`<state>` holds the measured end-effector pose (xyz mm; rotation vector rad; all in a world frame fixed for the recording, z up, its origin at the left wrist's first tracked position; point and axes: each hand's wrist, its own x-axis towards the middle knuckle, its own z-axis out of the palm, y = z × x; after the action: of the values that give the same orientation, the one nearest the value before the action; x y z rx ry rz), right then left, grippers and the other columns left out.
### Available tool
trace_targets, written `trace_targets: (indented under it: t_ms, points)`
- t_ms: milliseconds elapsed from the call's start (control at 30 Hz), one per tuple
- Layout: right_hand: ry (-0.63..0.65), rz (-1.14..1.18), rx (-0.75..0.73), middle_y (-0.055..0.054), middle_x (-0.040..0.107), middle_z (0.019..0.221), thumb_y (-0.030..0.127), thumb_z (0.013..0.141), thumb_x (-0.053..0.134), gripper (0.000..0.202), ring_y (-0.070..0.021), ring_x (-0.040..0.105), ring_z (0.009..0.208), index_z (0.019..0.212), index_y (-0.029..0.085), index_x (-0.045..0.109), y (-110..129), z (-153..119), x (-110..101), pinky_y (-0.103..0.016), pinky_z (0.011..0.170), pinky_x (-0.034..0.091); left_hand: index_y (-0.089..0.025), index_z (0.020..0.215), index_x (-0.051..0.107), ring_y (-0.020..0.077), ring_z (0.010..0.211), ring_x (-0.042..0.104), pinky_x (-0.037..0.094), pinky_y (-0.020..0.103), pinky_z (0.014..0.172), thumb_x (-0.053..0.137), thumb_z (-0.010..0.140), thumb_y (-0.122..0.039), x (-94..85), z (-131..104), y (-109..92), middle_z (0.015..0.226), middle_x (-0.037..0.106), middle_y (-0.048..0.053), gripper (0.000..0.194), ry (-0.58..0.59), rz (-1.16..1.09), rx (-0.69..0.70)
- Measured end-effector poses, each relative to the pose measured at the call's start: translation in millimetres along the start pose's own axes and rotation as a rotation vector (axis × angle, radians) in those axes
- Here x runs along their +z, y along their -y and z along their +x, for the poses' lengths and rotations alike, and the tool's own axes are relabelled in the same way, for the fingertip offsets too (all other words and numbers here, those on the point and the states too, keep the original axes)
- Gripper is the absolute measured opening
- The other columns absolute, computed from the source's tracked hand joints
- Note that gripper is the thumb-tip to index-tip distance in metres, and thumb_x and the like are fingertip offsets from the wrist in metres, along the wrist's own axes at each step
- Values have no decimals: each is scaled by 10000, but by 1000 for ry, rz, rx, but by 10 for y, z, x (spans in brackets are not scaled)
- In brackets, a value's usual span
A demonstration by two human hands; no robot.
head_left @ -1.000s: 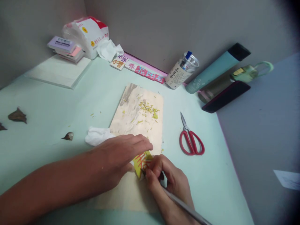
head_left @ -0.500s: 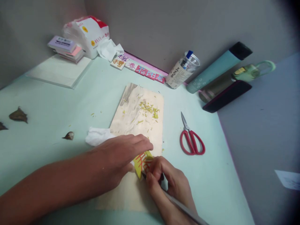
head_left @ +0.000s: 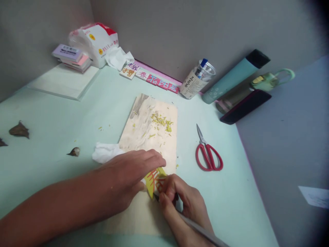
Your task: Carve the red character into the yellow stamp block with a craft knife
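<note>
On a pale wooden board (head_left: 168, 140) lies a small yellow carving block (head_left: 149, 185) with red character lines on its face. My left hand (head_left: 136, 168) closes over its left and far sides, fingers holding it down. In a pen-like pinch, my right hand (head_left: 186, 202) grips a slim grey craft knife (head_left: 199, 230). The dark tip meets the block's near edge; my right fingers hide part of the character. Yellow shavings (head_left: 161, 121) are scattered on the far half of the board. A crumpled white tissue (head_left: 105, 152) sits beside my left wrist.
Red-handled scissors (head_left: 209, 159) lie right of the board. Behind stand a cup of pens (head_left: 194, 84), a teal bottle (head_left: 231, 80), a dark phone-like slab (head_left: 245, 106), carved character tiles (head_left: 154, 79) and a tissue pack (head_left: 96, 43). Brown dried pieces (head_left: 20, 130) lie at left.
The view has shifted slightly, so the background sits a little lower and further left. Both hands keep their hold, and the knife tip stays at the block's near edge.
</note>
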<state>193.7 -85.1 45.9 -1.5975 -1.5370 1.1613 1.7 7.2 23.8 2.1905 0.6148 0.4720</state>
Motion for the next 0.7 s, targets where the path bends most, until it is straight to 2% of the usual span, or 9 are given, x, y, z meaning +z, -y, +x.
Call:
trace_targets:
  t_ms: [133,267,433,500,600,700]
  points:
    - [1,1,36,53,422,661,207,869,553,276,-122,399,591,697,249,341,27,-8,-8,-269,539,300,-261,1285,525,235,1159,651,525,357,977,433,900,-32,-4,4,0,1335,658,54,457,-9,-1,31]
    - [22,-13,47,56,413,650,212,858,556,286,-122,385,598,689,245,328,58,0,-35,-274,550,290,-251,1231,557,261,1174,651,540,391,970,463,881,-44,8,3,3,1314,670,66,418,34,-36,-36]
    - [105,-26,-3,50,431,656,172,840,545,264,-123,393,592,690,243,339,5,26,-103,-266,534,285,-261,1387,501,266,1379,535,441,450,1164,478,906,-35,92,-81,56,1451,604,90,532,33,-86,-87]
    - [141,-7,-59,43,442,650,164,811,562,285,-127,409,587,650,239,339,-44,42,-143,-263,533,294,-260,1384,515,257,1377,534,444,439,1168,485,894,-22,116,-78,57,1442,608,87,545,47,-85,-89]
    - [197,93,-43,43,441,636,216,821,605,334,-129,404,590,619,236,339,-120,68,-224,-265,553,302,-233,1330,556,257,1314,581,491,430,1123,488,820,24,85,-17,-10,1375,644,89,575,62,-37,-72]
    - [208,288,47,53,452,620,320,848,661,369,-123,374,580,634,238,372,-187,97,-307,-255,547,298,-251,1442,482,293,1414,516,484,455,1146,538,799,19,-61,-30,-116,1527,546,100,699,-3,78,-64]
